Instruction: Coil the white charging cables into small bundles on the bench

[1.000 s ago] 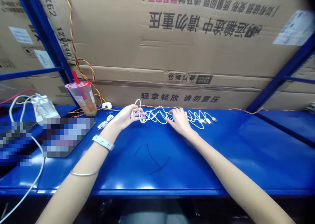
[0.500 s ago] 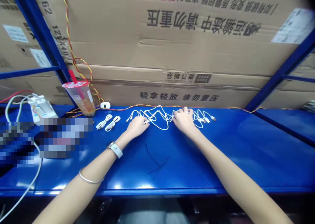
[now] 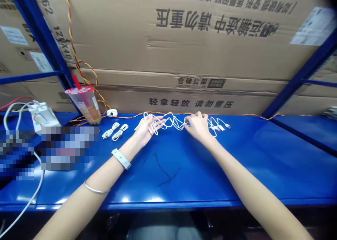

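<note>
A tangle of loose white cables (image 3: 173, 122) lies at the back of the blue shelf top (image 3: 184, 169). My left hand (image 3: 147, 127) is turned palm up at the tangle's left end, fingers spread, with cable loops draped over them. My right hand (image 3: 197, 127) rests on the tangle's right part, fingers curled and pinching a strand. More cable ends with plugs (image 3: 221, 125) trail to the right of it. Two bundled white cables (image 3: 116, 131) lie side by side left of my left hand.
A plastic drink cup with a red straw (image 3: 85, 104) stands at the back left, by a small white device (image 3: 112, 112). A white power strip (image 3: 43, 115) and thick white cord (image 3: 31, 198) sit far left. Cardboard boxes (image 3: 184, 39) form the back wall. Red-yellow wires (image 3: 79, 62) hang down.
My left hand set a second bundled cable beside the first, went back to the tangle and has now turned palm up, lifting loops. My right hand stays on the tangle.
</note>
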Demonstrator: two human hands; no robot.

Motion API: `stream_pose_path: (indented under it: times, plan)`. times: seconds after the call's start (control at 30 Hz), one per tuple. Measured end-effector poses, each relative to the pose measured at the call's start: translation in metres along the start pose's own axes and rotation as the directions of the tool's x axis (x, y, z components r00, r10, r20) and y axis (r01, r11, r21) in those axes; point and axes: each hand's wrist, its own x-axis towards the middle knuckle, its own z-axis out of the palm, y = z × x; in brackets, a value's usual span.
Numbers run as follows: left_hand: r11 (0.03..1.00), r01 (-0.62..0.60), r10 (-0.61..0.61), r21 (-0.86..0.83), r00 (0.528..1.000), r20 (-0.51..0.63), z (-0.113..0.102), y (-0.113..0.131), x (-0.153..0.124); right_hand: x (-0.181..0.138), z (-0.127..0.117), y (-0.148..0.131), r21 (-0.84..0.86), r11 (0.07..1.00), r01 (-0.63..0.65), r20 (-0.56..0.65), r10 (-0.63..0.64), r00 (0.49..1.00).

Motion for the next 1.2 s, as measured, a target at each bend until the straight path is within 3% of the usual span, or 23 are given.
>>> stream_pose_path:
  times: [0.13,0.2,0.27,0.33,0.4,0.47,0.53,0.6,0.67,0.77,0.87,1.03,1.2]
  plan:
    - [0.999,-0.023,0.022,-0.045,1.0,-0.023,-0.005,0.004,0.004,0.002,-0.006,0.009,-0.011,0.998,0.054,0.18,-0.051,0.982]
    - [0.997,-0.024,0.025,0.07,1.0,-0.005,-0.009,0.005,0.006,0.004,-0.014,0.016,0.026,0.991,0.132,0.284,-0.134,0.95]
    - [0.957,-0.001,-0.004,0.29,1.0,0.018,-0.011,0.004,0.005,0.005,-0.02,0.024,0.057,0.977,0.207,0.356,-0.214,0.91]
    - [0.83,0.005,-0.031,0.558,0.999,0.036,-0.013,0.001,0.002,0.007,-0.025,0.029,0.067,0.964,0.258,0.368,-0.264,0.891]
    - [0.643,-0.022,-0.037,0.766,0.998,0.059,-0.013,-0.003,-0.001,0.007,-0.027,0.03,0.074,0.949,0.307,0.323,-0.314,0.893]
    - [0.506,-0.061,-0.044,0.86,0.994,0.097,-0.011,-0.008,-0.004,0.008,-0.028,0.025,0.085,0.931,0.356,0.245,-0.365,0.898]
    - [0.458,-0.083,-0.07,0.885,0.989,0.128,-0.01,-0.012,-0.005,0.007,-0.029,0.018,0.107,0.913,0.394,0.172,-0.407,0.897]
    - [0.5,-0.07,-0.079,0.863,0.989,0.126,-0.009,-0.015,-0.005,0.007,-0.029,0.011,0.14,0.899,0.414,0.127,-0.431,0.893]
    - [0.612,-0.054,-0.051,0.789,0.993,0.108,-0.006,-0.016,-0.004,0.006,-0.028,0.008,0.173,0.896,0.409,0.12,-0.431,0.894]
    - [0.8,-0.085,0.048,0.594,0.996,0.078,-0.002,-0.014,-0.004,0.005,-0.023,0.008,0.179,0.913,0.366,0.149,-0.393,0.908]
    - [0.921,-0.156,0.123,0.356,0.986,0.113,0.004,-0.01,-0.005,0.004,-0.017,0.015,0.11,0.941,0.319,0.146,-0.333,0.932]
    - [0.974,-0.228,0.221,0.016,0.958,0.18,0.009,0.007,-0.007,0.007,-0.004,0.031,0.032,0.985,0.171,0.161,-0.174,0.971]
    - [0.97,-0.241,0.244,-0.042,0.956,0.165,0.01,0.02,-0.007,0.011,-0.001,0.044,0.326,0.942,0.086,0.146,-0.14,0.979]
